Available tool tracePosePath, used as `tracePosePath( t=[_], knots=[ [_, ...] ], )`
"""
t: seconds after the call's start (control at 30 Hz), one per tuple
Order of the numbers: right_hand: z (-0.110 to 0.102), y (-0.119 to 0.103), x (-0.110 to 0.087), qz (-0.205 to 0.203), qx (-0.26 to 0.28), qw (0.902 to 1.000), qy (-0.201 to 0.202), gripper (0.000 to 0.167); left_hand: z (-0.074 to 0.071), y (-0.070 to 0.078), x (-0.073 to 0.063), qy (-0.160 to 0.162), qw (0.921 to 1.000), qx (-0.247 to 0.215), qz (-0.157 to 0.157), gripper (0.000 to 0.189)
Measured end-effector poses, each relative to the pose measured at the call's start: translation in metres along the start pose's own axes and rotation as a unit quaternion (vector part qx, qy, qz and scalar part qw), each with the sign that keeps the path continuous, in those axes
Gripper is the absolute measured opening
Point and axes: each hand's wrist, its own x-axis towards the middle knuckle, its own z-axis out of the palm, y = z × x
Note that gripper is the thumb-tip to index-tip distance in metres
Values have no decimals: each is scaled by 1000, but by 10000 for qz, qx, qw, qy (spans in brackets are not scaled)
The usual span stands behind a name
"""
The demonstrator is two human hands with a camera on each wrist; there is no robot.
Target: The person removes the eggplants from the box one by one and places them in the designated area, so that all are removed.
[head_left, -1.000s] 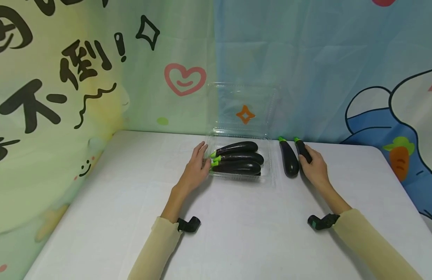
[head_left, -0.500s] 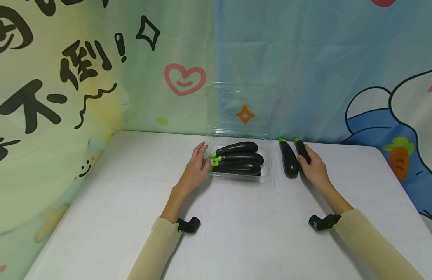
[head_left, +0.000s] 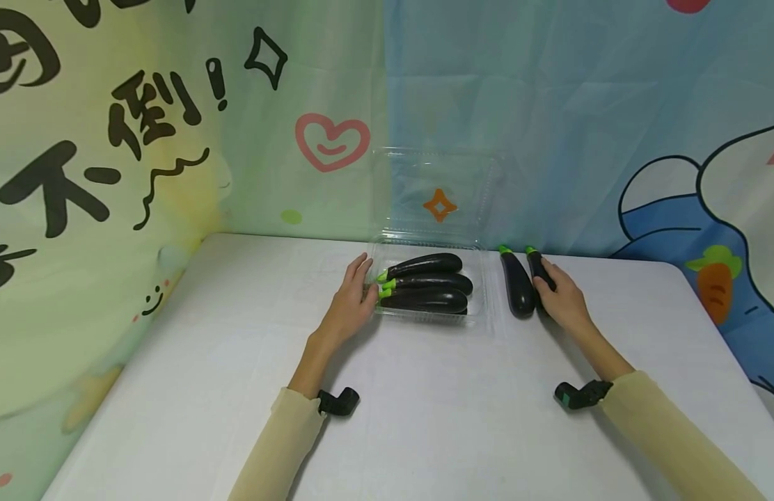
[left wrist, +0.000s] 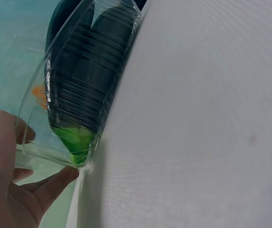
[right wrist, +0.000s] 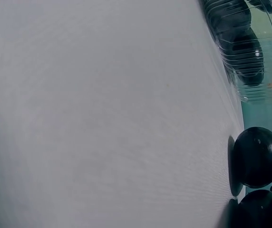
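In the head view my right hand (head_left: pixel 564 298) grips an eggplant (head_left: pixel 536 266) lying on the table at the right, thumb on its left side and fingers over its right. Just left of it lies a second dark eggplant (head_left: pixel 517 284) with a green stem end. My left hand (head_left: pixel 349 299) rests against the left side of a clear plastic box (head_left: pixel 477 306), fingers extended. Several eggplants (head_left: pixel 426 300) lie sideways inside, stems to the left. The left wrist view shows my thumb (left wrist: pixel 55 187) at the box's lower corner. My right hand is hidden in the right wrist view.
The box's clear lid (head_left: pixel 437 167) stands raised at the back, against a printed cloth backdrop (head_left: pixel 550 139). A white-covered table (head_left: pixel 449 417) extends toward me, its back edge close behind the box and the eggplants.
My right hand has shifted slightly left with the eggplant it grips, bringing it nearer the neighbouring eggplant. The left hand and the box have not visibly moved.
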Motion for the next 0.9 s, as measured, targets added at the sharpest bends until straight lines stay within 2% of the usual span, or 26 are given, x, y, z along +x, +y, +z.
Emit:
tracePosePath(
  t=[0.2,0.33,0.43,0.5,0.73,0.9],
  knots=[
    [-7,-2,3,-24,-65,10000,-46,59,1,1,1,8,10000,-52,-6,56],
    [-18,-8,6,-327,49,9986,418,56,1,1,2,-38,9999,-83,-59,56],
    [-26,-18,7,-684,264,9939,825,52,2,1,1,-59,9999,-94,-106,56],
    [-28,-27,5,-968,353,9904,926,50,2,1,1,-56,9999,-101,-115,56],
    [-20,-64,-5,-2195,274,9732,623,44,2,0,0,-7,9999,-112,-93,55],
    [-11,-78,-9,-2598,123,9653,246,43,0,0,0,-4,9999,-140,-46,56]
  ],
)
